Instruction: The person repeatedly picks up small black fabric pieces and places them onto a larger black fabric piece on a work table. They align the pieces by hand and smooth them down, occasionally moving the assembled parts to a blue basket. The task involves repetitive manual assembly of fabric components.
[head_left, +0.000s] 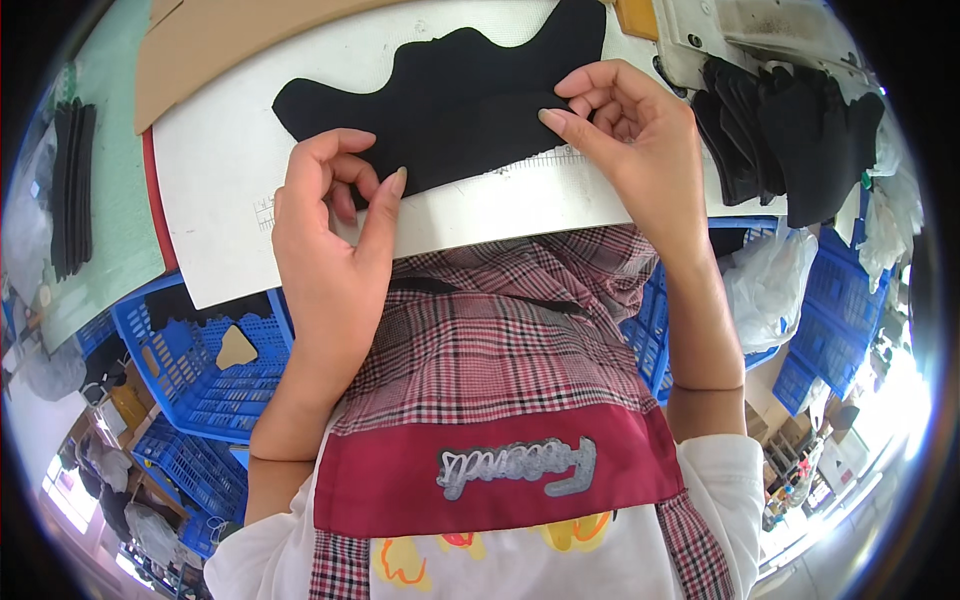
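Observation:
A black fabric piece (455, 110) with a wavy, scalloped far edge lies on the white worktop (230, 190), its straighter near edge toward me. My left hand (335, 225) is at its near left corner, fingers curled and the thumb tip on the cloth. At the right end, my right hand (645, 140) has its thumb and index fingertip close together on the fabric, the other fingers curled in. Both hands grip the piece lightly at its ends; what the curled fingers touch underneath is partly hidden. Printed ruler marks show along the near edge.
Stacked black fabric pieces (790, 140) hang at the right beside a pale machine part (770, 30). Brown cardboard (240, 50) lies at the far left. Blue plastic crates (200, 370) stand below the worktop on both sides, and more black strips (73, 190) lie on a green surface.

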